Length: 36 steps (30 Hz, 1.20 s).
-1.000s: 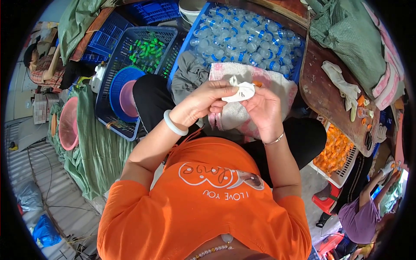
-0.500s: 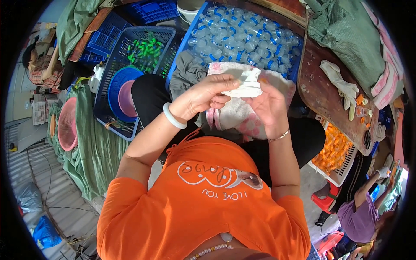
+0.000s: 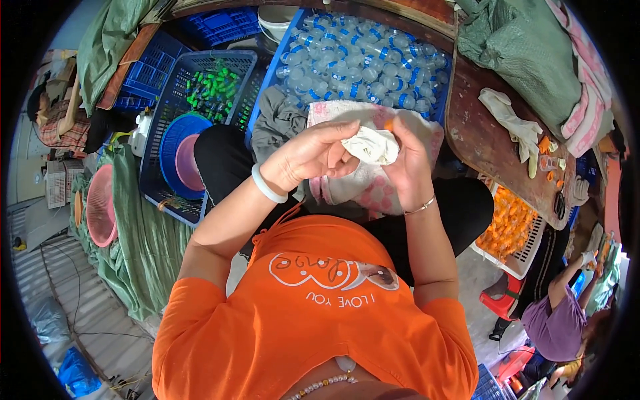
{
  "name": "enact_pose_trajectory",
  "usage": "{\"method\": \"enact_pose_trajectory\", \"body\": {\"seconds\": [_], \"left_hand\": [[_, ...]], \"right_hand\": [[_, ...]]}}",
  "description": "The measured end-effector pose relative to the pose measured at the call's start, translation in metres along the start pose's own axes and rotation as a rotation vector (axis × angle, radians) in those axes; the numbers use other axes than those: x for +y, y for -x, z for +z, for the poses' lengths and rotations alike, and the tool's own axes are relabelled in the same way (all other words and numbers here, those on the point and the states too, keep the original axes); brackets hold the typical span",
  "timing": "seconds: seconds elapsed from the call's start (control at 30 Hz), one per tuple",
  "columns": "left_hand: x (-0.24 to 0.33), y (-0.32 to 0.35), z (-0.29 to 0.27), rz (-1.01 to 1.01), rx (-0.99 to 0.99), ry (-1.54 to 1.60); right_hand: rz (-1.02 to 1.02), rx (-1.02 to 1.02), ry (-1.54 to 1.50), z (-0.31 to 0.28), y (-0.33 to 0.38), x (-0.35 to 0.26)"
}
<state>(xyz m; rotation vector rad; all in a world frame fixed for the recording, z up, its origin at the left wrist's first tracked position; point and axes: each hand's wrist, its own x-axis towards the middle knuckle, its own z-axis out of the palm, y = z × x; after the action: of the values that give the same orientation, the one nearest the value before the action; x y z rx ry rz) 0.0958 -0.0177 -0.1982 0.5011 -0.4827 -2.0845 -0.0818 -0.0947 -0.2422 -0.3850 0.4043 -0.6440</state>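
Note:
Above my lap, both hands are on a crumpled white cloth (image 3: 371, 147), bunched into a soft wad. My left hand (image 3: 313, 152) has its thumb along the wad's left edge with the fingers curled beneath. On the other side my right hand (image 3: 408, 160) grips the wad between thumb and fingers. A small orange piece (image 3: 389, 125) shows by the right fingertips; its kind is too small to tell. Under the hands a white and pink towel (image 3: 347, 190) lies over my lap and the near edge of a blue crate (image 3: 268, 100) full of clear, blue-banded plastic bottles (image 3: 360, 63).
At left, a dark blue basket (image 3: 150, 170) holds green pieces (image 3: 215, 87), a blue bowl and a pink bowl. On the right, a wooden table (image 3: 467, 127) bears a white glove (image 3: 510, 120) and scissors (image 3: 559, 202). Orange pieces (image 3: 510, 227) fill a white basket. Co-workers sit either side.
The white cloth has gone from flatter folds to a rounder wad, turned and slightly lower between my hands. An orange piece now shows at my right fingertips. The whole view has shifted slightly.

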Motion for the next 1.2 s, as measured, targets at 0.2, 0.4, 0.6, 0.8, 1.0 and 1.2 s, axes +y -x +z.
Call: {"method": "enact_pose_trajectory", "body": {"seconds": [0.2,0.4,0.6,0.8,1.0,1.2], "left_hand": [[-0.032,-0.008,-0.003,-0.084,0.242,0.011],[-0.019,0.000,0.014,0.027,-0.032,0.127],[0.002,0.012,0.026,0.159,0.183,0.066],[0.018,0.034,0.014,0.111,0.644,-0.543],[0.035,0.065,0.003,0.440,0.789,-0.614],[0.028,0.061,0.014,0.598,0.704,-0.412]], "right_hand": [[-0.014,-0.023,0.141,0.001,0.001,0.002],[-0.002,-0.003,0.498,0.005,-0.002,0.003],[-0.484,0.161,0.502,0.033,0.006,-0.004],[-0.483,0.248,0.528,0.012,0.004,-0.005],[-0.407,0.269,0.348,0.009,0.000,0.001],[-0.413,0.233,0.768,0.007,-0.008,0.018]]}}
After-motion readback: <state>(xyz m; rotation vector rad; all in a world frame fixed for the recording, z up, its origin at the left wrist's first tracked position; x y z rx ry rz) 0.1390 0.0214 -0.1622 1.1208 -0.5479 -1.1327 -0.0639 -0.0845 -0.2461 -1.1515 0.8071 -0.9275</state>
